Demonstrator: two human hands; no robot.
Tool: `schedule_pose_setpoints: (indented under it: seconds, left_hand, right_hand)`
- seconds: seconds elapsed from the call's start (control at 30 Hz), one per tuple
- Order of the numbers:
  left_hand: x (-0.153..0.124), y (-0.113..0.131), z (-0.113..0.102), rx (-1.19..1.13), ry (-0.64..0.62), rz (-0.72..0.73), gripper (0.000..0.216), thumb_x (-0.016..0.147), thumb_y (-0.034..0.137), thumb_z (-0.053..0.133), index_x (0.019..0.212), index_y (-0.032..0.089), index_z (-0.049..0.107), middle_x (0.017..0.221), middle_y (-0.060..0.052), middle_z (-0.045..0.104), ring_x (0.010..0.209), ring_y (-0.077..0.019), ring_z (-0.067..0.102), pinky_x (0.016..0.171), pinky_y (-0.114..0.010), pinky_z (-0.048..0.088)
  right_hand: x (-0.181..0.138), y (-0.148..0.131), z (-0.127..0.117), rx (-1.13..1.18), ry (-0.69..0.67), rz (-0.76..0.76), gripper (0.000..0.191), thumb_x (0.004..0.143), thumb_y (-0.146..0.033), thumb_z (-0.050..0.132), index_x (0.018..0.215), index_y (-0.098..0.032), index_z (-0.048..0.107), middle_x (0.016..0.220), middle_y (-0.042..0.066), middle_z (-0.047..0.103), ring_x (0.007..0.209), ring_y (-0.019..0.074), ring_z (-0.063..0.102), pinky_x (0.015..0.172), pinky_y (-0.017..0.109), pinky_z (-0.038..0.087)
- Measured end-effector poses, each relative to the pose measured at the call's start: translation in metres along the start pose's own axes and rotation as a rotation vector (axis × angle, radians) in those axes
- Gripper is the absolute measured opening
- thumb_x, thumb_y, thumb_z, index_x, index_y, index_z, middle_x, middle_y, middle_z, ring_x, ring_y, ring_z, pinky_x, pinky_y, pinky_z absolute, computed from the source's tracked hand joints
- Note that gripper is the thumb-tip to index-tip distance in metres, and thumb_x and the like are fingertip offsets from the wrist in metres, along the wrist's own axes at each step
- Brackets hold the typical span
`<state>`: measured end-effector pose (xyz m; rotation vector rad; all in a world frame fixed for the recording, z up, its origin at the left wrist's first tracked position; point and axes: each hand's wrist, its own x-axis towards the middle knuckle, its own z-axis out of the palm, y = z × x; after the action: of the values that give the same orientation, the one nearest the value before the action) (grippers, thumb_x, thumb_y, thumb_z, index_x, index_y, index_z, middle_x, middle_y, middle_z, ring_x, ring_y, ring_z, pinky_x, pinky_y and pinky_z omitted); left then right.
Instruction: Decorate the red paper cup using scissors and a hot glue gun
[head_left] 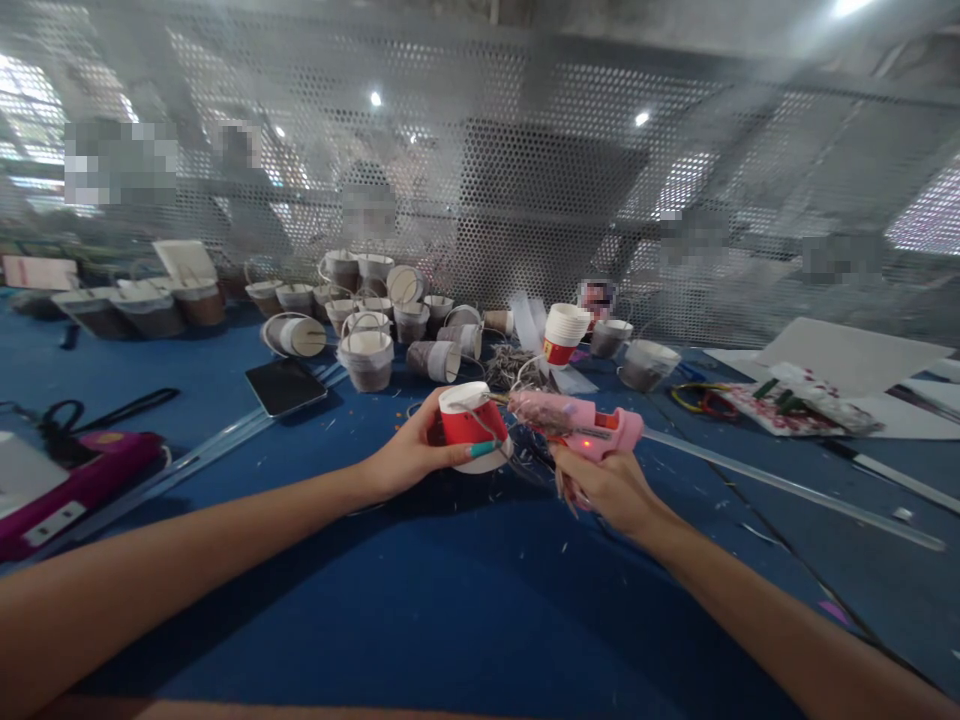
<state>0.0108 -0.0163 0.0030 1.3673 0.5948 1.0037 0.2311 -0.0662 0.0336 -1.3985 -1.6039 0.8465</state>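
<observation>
My left hand (pixel 427 445) is wrapped round a red and white paper cup (pixel 459 425), turned upside down, its wide rim near the table. A thin grey-brown cord (pixel 499 432) runs beside the cup's right side. My right hand (pixel 604 485) grips a pink hot glue gun (pixel 574 420), with a small orange light lit on its body. The nozzle points left and is right beside the cup's upper end; whether it touches cannot be made out. From the gun's back a long clear glue stick (pixel 795 490) reaches to the right.
Several cord-handled cup baskets (pixel 366 360) stand or lie across the back of the blue table (pixel 465 610). A stack of paper cups (pixel 565 330) stands behind the glue gun. A phone (pixel 286 386) and a purple power strip (pixel 90 490) lie left; papers (pixel 847 350) lie right.
</observation>
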Motion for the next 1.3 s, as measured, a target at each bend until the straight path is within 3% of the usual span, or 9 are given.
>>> schedule_pose_setpoints:
  seconds: [0.33, 0.53, 1.3]
  left_hand:
    - [0.0003, -0.0008, -0.0015, -0.008, -0.004, 0.006, 0.059, 0.065, 0.018, 0.076, 0.116, 0.024, 0.047, 0.117, -0.006, 0.061, 0.110, -0.0248, 0.057, 0.096, -0.041, 0.043]
    - [-0.0003, -0.0003, -0.0010, -0.002, 0.008, -0.010, 0.060, 0.065, 0.019, 0.076, 0.118, 0.025, 0.047, 0.116, -0.005, 0.061, 0.109, -0.0249, 0.057, 0.096, -0.042, 0.043]
    - [-0.0002, -0.0018, -0.0029, -0.009, -0.003, 0.008, 0.063, 0.064, 0.015, 0.076, 0.118, 0.026, 0.047, 0.116, -0.004, 0.061, 0.109, -0.0237, 0.057, 0.095, -0.040, 0.043]
  right_hand:
    - [0.0004, -0.0005, -0.0012, 0.008, -0.043, 0.025, 0.033, 0.070, -0.035, 0.050, 0.040, -0.022, 0.046, 0.033, -0.001, 0.044, 0.033, 0.0099, 0.040, 0.034, 0.023, 0.030]
    - [0.0018, 0.0028, 0.0006, 0.027, 0.026, -0.025, 0.030, 0.068, -0.034, 0.051, 0.042, -0.023, 0.042, 0.034, -0.002, 0.044, 0.034, 0.0099, 0.041, 0.036, 0.023, 0.033]
    - [0.0056, 0.0055, 0.0001, 0.047, 0.033, 0.015, 0.027, 0.064, -0.032, 0.050, 0.042, -0.023, 0.040, 0.035, -0.002, 0.045, 0.034, 0.0098, 0.042, 0.035, 0.023, 0.033]
